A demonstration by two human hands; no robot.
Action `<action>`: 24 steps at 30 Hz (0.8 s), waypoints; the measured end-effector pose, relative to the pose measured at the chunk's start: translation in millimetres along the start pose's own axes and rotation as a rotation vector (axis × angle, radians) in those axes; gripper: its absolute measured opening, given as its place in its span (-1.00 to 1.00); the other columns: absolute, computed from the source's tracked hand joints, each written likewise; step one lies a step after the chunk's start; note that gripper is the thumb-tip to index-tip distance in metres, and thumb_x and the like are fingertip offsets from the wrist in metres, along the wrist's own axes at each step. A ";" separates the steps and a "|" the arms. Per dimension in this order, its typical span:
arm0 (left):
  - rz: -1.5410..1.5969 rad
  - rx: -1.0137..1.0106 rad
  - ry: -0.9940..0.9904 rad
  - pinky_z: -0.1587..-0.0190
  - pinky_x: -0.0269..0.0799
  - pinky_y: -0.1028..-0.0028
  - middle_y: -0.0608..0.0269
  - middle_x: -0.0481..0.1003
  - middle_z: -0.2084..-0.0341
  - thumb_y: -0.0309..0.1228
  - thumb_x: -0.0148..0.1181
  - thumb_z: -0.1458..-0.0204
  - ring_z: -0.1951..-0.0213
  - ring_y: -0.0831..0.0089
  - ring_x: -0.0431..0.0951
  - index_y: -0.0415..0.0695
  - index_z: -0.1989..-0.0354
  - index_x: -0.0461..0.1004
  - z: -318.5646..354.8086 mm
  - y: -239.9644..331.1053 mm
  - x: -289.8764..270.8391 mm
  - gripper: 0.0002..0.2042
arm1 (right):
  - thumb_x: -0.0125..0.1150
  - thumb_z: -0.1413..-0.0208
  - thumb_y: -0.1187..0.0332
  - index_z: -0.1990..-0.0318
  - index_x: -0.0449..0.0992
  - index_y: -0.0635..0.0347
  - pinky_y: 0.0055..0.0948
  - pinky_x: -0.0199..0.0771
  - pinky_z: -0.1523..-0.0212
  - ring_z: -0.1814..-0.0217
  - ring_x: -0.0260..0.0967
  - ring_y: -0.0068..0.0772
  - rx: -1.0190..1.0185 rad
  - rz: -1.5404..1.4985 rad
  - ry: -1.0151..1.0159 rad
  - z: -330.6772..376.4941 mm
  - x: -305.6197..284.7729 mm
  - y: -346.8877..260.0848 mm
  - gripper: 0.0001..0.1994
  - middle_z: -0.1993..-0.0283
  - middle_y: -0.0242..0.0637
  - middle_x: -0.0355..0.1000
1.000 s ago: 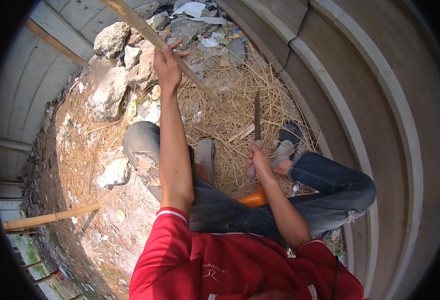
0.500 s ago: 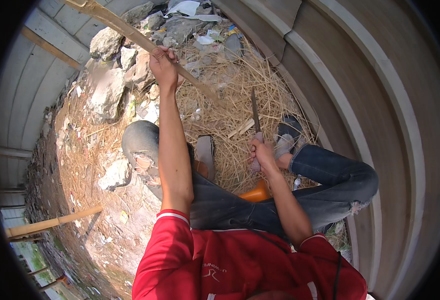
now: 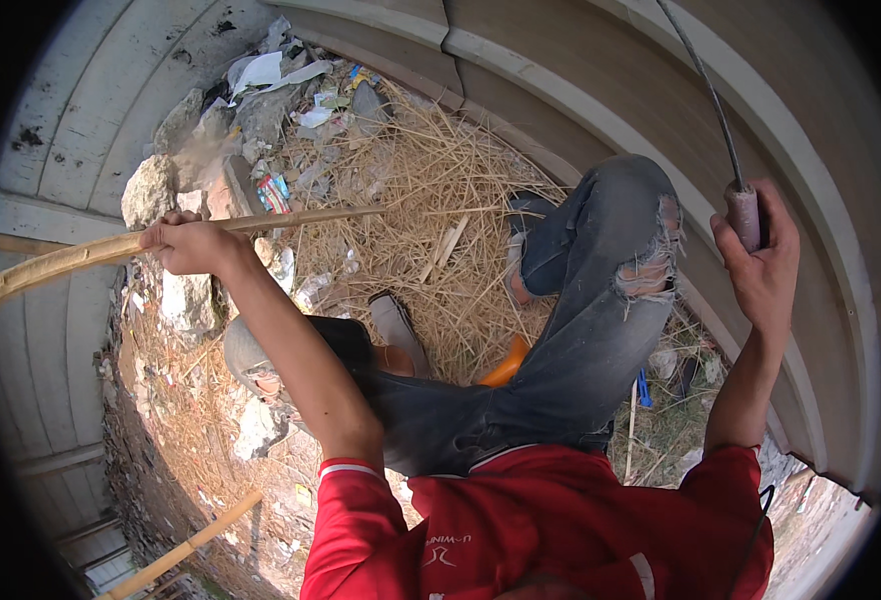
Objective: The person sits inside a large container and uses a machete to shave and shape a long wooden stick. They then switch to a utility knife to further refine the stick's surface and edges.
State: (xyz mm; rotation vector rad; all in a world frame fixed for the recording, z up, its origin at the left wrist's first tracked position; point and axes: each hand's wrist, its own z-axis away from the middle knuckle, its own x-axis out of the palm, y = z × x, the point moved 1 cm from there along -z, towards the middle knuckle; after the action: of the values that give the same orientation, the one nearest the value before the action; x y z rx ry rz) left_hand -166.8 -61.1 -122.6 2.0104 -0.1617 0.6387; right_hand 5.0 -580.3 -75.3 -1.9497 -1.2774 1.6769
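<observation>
Wrapping a narrow grip around a bamboo strip (image 3: 91, 253), the left hand (image 3: 189, 245) is near the pale rocks (image 3: 189, 302), the strip's thin end over the straw (image 3: 466, 338). Beside the ribbed wall (image 3: 831, 190), the right hand (image 3: 769, 262) holds a knife (image 3: 744, 217) by its pinkish handle, the dark blade pointing away.
</observation>
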 end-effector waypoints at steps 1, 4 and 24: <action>0.037 -0.013 0.029 0.55 0.21 0.53 0.39 0.28 0.56 0.04 -0.21 -0.41 0.58 0.59 0.21 -0.12 0.35 0.23 0.0 18.2 5.7 -0.54 | 0.36 0.02 0.46 0.09 0.48 0.26 -0.53 0.37 0.29 0.34 0.32 -0.59 0.062 0.043 -0.013 6.9 -4.5 17.4 -0.69 0.37 -0.33 0.40; 0.142 0.046 0.027 0.43 0.30 0.49 0.32 0.33 0.48 0.07 -0.23 -0.39 0.49 0.46 0.30 -0.12 0.32 0.20 2.5 71.2 -1.5 -0.53 | 0.35 0.03 0.43 0.08 0.49 0.23 -0.39 0.48 0.27 0.37 0.47 -0.39 0.102 0.109 -0.186 29.9 15.3 74.6 -0.68 0.36 -0.20 0.48; 0.960 -0.582 -0.089 -0.27 0.24 -0.12 0.12 0.20 0.37 0.06 -0.58 -0.42 0.21 0.20 0.30 -0.19 0.31 0.11 81.4 81.2 -128.1 -0.46 | 0.21 -0.10 0.23 0.18 0.58 0.23 0.02 0.55 0.16 0.19 0.56 0.23 0.682 0.272 0.023 339.9 146.1 404.0 -0.74 0.22 0.07 0.59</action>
State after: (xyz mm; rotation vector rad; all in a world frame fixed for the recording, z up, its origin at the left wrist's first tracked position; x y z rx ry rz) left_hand -275.8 -190.4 -154.6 1.3071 -1.2614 0.9401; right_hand -131.9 -815.0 -551.0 -1.7397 -0.3420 1.8723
